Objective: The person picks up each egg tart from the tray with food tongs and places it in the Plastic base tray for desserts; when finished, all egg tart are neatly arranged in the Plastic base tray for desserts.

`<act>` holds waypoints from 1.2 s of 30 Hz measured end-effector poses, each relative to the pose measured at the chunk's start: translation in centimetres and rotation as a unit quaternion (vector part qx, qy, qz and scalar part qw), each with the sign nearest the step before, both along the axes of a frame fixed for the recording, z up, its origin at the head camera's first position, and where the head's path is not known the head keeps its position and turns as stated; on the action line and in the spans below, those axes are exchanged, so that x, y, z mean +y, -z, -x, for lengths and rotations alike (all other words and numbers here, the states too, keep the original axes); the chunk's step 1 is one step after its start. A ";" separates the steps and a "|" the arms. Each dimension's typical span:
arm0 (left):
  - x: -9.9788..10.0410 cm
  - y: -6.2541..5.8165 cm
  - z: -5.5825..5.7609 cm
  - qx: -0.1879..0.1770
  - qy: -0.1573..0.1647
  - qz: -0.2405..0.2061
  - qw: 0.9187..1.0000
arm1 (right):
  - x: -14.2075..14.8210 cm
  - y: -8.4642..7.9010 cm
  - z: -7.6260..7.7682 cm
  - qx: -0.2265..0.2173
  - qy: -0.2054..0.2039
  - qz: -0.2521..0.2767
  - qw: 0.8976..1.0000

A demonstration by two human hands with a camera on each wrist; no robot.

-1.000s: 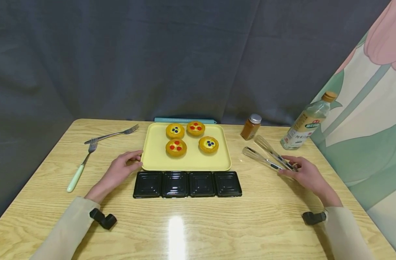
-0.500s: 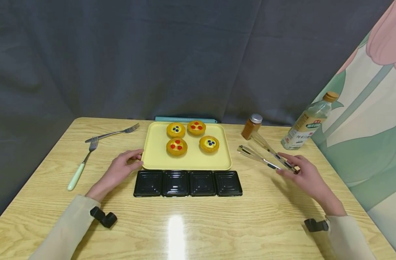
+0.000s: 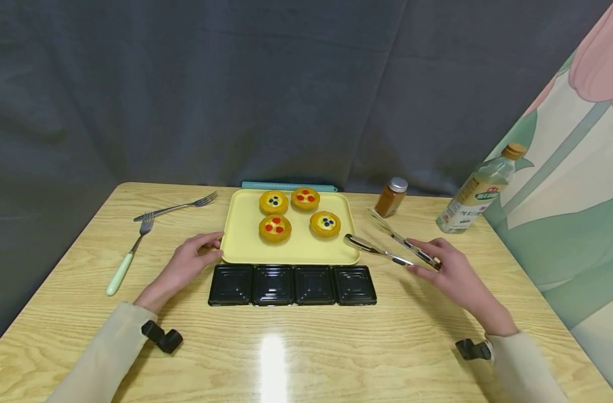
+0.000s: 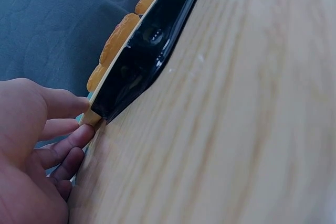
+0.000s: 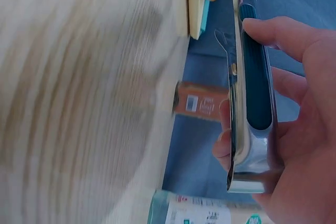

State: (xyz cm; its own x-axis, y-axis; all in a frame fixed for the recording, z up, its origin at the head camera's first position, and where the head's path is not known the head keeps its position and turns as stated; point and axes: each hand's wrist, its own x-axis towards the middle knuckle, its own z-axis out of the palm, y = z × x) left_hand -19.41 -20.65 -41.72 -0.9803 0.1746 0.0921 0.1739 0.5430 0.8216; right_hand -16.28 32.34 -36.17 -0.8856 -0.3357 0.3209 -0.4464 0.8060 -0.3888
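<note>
In the head view my left hand (image 3: 192, 258) is at the left edge of a yellow tray (image 3: 241, 240), its thumb and fingers holding the rim near the front corner. My right hand (image 3: 449, 274) grips metal tongs (image 5: 257, 77) with dark inlaid handles, thumb along one arm and fingers on the other. The tongs' arms are spread; one tip lies over the tray's right edge, the other toward the spice jar. On the tray sit several tarts, with red-dotted tops (image 3: 274, 228) or blue-dotted tops (image 3: 325, 224). A black sectioned plastic tray (image 3: 292, 285) lies along the yellow tray's front.
Two forks lie at the left, one all metal (image 3: 178, 207) and one with a pale green handle (image 3: 120, 273). At the back right stand a spice jar (image 3: 391, 197) and a clear bottle (image 3: 480, 190). A teal bar (image 3: 288, 187) lies behind the tray.
My right hand has lifted the tongs and carried them left, so one tip has reached the yellow tray's right edge. My left hand has stayed at the tray's left rim.
</note>
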 end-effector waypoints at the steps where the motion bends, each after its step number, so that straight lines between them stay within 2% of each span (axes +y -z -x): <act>1: 0.0 0.0 0.0 0.001 0.000 0.001 1.000 | -0.2 0.1 0.1 0.001 -0.003 0.000 1.000; 7: 0.0 0.0 0.0 0.003 0.001 0.003 1.000 | -1.7 0.6 0.7 -0.001 -0.016 0.006 1.000; 17: 0.0 0.0 -0.1 0.001 -0.002 0.005 1.000 | -3.7 0.7 1.5 -0.038 -0.015 0.006 0.999; 36: -0.1 0.0 -0.1 0.002 0.004 0.002 1.000 | -5.4 1.3 2.5 -0.026 -0.027 0.003 0.999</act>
